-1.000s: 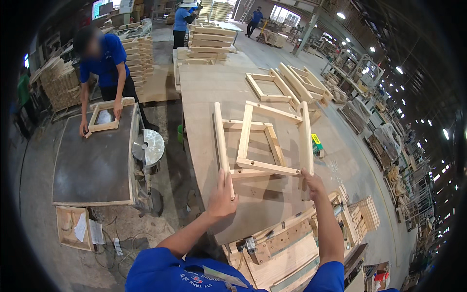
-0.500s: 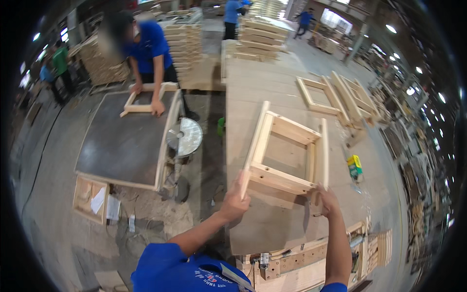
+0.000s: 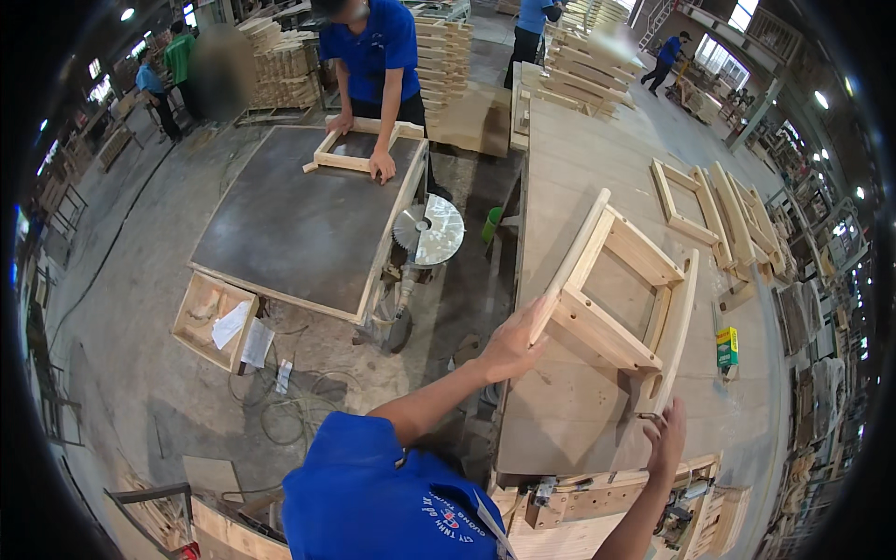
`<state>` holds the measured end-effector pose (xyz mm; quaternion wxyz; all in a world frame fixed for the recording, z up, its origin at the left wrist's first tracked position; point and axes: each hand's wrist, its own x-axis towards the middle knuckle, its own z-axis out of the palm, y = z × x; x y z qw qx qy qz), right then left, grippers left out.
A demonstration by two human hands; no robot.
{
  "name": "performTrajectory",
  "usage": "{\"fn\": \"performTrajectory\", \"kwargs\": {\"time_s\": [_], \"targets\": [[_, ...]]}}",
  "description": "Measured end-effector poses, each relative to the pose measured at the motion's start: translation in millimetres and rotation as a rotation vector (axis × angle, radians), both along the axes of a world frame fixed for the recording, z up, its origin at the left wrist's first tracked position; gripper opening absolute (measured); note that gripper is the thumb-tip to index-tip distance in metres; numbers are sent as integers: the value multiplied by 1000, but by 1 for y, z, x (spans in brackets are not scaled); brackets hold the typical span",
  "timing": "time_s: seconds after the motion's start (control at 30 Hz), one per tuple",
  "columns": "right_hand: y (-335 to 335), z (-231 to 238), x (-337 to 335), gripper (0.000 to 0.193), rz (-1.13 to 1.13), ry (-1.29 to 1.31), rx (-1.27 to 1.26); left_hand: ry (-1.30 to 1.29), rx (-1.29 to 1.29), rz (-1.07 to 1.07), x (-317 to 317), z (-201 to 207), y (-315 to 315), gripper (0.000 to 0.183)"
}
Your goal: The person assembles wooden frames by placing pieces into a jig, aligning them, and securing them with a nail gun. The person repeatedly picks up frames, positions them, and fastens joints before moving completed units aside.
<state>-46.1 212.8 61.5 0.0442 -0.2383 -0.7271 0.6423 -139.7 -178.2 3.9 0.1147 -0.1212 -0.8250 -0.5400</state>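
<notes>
A pale wooden frame (image 3: 611, 329), with two long side rails joined by crosspieces, is tilted over the workbench (image 3: 551, 425). My left hand (image 3: 515, 343) is closed around the near end of its left rail. By the near end of the right rail, which has an oblong slot, is my right hand (image 3: 666, 437). Its fingers are apart and just off the rail's tip; whether a fingertip touches the wood I cannot tell. Dark round holes show in the near crosspiece.
Other wooden frames (image 3: 693, 210) lie at the bench's far right, with a green and yellow box (image 3: 727, 346) nearer. To the left, a co-worker (image 3: 373, 65) handles a frame on a dark-topped table (image 3: 289, 215). A circular saw blade (image 3: 412, 227) stands at that table's side.
My right hand has come off the right rail's near end and its fingers have opened. My left hand keeps its hold on the frame. The whole view has shifted.
</notes>
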Motion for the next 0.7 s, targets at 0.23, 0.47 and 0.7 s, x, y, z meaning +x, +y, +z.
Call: {"fn": "performTrajectory", "kwargs": {"time_s": [0.23,0.47,0.7], "targets": [[-12,1,251,55,-399,-46,-29,317,23,65,36,48,10,73],[-124,-31,421,46,-740,-13,-33,217,128,-538,109,42,88,31],[-285,-38,569,47,-1110,-150,194,14,-138,-1391,265,20,216,34]]}}
